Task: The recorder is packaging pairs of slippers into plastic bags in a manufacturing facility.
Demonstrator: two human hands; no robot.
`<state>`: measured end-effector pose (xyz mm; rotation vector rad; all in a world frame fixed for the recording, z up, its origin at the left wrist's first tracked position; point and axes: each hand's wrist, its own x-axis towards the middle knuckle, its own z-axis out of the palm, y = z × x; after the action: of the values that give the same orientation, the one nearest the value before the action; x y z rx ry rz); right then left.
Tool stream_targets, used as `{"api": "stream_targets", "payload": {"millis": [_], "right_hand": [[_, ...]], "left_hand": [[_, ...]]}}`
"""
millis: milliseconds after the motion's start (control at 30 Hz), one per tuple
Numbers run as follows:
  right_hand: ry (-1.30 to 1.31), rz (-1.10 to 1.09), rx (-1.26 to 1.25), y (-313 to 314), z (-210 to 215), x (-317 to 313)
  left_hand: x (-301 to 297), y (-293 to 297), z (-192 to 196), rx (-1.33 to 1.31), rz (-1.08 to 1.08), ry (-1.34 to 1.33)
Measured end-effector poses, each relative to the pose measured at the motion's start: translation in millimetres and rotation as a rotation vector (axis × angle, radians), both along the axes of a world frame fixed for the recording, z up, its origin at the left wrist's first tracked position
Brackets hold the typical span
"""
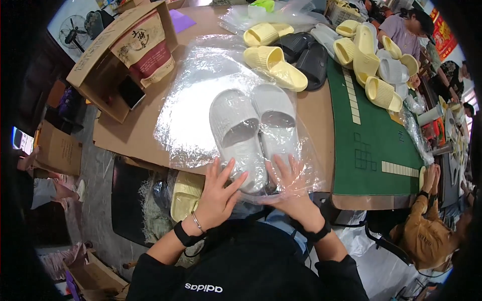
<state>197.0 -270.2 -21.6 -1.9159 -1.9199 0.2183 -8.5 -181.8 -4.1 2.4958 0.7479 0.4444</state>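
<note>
A pair of light grey slippers (pixel 236 118) lies side by side on a stack of clear plastic bags (pixel 188 100), toes pointing away from me. Clear film covers at least part of the pair. My left hand (pixel 218 190) rests with spread fingers at the heel of the left slipper. At the heel of the right slipper (pixel 276 108) is my right hand (pixel 290 188), its fingers apart and seen through the film near the bag's edge. Whether that hand is inside the bag or beneath a loose fold, I cannot tell.
Yellow slippers (pixel 276 65) and black slippers (pixel 311 65) are piled at the far side. A cardboard box (pixel 93 88) with a pouch stands at left. On the right, a green mat (pixel 361 165) carries more slippers; a co-worker in a brown top (pixel 427 231) sits there.
</note>
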Motion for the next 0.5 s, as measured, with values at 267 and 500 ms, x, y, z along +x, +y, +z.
{"api": "stream_targets", "payload": {"millis": [267, 500], "right_hand": [[0.017, -0.126, 0.033, 5.6, -31.0, -28.6], [0.061, -0.248, 0.071, 55.8, -23.8, -46.5]], "left_hand": [[2.4, -2.3, -3.9, -0.238, -0.055, -0.159], [-9.5, 0.8, -4.0, -0.312, -0.067, -0.205]]}}
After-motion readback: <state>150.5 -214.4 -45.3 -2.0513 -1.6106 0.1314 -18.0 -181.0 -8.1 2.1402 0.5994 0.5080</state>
